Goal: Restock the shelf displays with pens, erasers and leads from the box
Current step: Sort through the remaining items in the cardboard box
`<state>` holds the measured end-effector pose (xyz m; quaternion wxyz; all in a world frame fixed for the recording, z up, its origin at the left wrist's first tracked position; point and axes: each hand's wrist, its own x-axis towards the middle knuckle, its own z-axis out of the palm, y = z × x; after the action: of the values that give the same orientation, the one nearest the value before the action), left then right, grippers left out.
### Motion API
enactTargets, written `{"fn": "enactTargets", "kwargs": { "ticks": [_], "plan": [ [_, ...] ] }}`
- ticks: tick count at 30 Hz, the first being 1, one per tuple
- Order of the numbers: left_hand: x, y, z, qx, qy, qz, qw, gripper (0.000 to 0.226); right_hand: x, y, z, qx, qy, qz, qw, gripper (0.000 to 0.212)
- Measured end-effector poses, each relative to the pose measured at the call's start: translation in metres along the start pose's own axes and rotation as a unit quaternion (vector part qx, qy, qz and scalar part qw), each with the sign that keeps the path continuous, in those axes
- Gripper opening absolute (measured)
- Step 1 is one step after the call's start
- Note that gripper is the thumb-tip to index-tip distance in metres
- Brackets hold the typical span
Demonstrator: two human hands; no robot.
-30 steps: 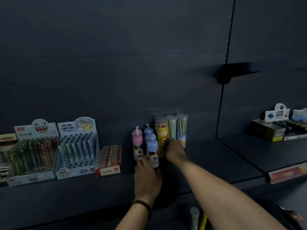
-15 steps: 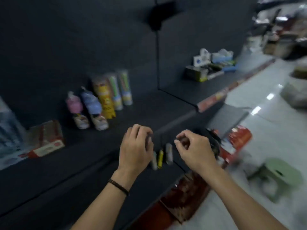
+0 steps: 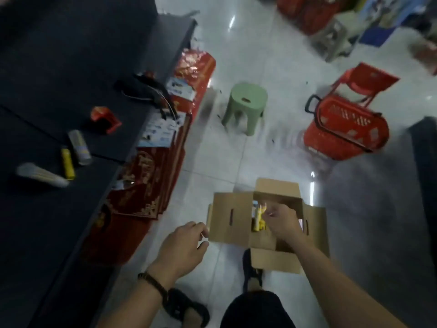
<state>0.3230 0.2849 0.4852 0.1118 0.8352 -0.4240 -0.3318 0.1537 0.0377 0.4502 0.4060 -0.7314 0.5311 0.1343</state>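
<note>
1. I looked down on a glossy white tiled floor (image 3: 260,55). My box (image 3: 231,223) stood open on it with its flaps spread, the near flap over my right foot (image 3: 251,273).
2. My right hand (image 3: 282,222) was down inside the box, fingers curled beside a yellow pack (image 3: 258,221). Blur hid whether I had hold of it, so I cannot tell.
3. My left hand (image 3: 183,247) hovered just left of the box's flap, fingers loosely curled and holding nothing.
4. The dark shelf (image 3: 35,129) ran along my left. A yellow tube (image 3: 68,163) lay on it with a grey tube (image 3: 79,147) just beside it. A pale tube (image 3: 40,175) lay nearer me and a red item (image 3: 106,119) further along.
5. Red packs (image 3: 142,185) were stacked on the floor at the shelf's foot.
6. A green stool (image 3: 246,107) stood beyond the box. To its right was a red basket (image 3: 345,129), with a red chair (image 3: 364,79) behind it.
</note>
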Motion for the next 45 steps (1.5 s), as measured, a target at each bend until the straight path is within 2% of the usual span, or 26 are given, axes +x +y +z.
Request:
{"fn": "enactTargets", "kwargs": {
  "ticks": [4, 9, 12, 17, 23, 25, 29, 31, 35, 39, 42, 45],
  "plan": [
    [0.08, 0.036, 0.079, -0.015, -0.104, -0.046, 0.993, 0.008, 0.07, 0.115, 0.002, -0.026, -0.059, 0.097, 0.993, 0.016],
    [0.21, 0.048, 0.205, -0.057, -0.176, -0.079, 0.98, 0.005, 0.203, 0.24, 0.064, -0.042, -0.11, 0.147, 0.982, 0.006],
    [0.287, 0.036, 0.293, -0.078, -0.197, -0.097, 0.973, 0.009, 0.281, 0.293, 0.118, -0.043, -0.126, 0.154, 0.979, 0.033],
    [0.397, -0.005, 0.439, -0.102, -0.159, -0.126, 0.974, 0.021, 0.406, 0.36, 0.217, -0.072, -0.108, 0.152, 0.98, 0.048],
    [0.452, -0.049, 0.545, -0.087, -0.087, -0.15, 0.981, 0.024, 0.5, 0.392, 0.323, -0.055, -0.028, 0.179, 0.982, 0.096],
    [0.451, -0.055, 0.559, -0.094, -0.059, -0.14, 0.984, 0.022, 0.515, 0.395, 0.347, -0.071, 0.005, 0.183, 0.98, 0.099],
    [0.443, -0.056, 0.567, -0.128, -0.04, -0.126, 0.983, 0.023, 0.534, 0.396, 0.37, -0.031, 0.04, 0.233, 0.971, 0.09],
    [0.446, -0.057, 0.569, -0.132, -0.037, -0.12, 0.983, 0.023, 0.539, 0.399, 0.371, -0.007, 0.044, 0.235, 0.971, 0.093],
    [0.453, -0.067, 0.565, -0.158, -0.054, -0.14, 0.976, 0.027, 0.526, 0.401, 0.353, 0.066, 0.031, 0.246, 0.966, 0.081],
    [0.445, -0.056, 0.53, -0.271, -0.051, -0.194, 0.941, 0.013, 0.466, 0.38, 0.312, 0.079, 0.054, 0.23, 0.969, 0.079],
    [0.429, -0.021, 0.481, -0.342, -0.078, -0.197, 0.915, 0.02, 0.402, 0.344, 0.266, 0.092, 0.068, 0.18, 0.977, 0.069],
    [0.401, 0.02, 0.421, -0.466, -0.108, -0.203, 0.854, 0.025, 0.336, 0.294, 0.214, 0.117, 0.074, 0.105, 0.985, 0.06]
  ]
}}
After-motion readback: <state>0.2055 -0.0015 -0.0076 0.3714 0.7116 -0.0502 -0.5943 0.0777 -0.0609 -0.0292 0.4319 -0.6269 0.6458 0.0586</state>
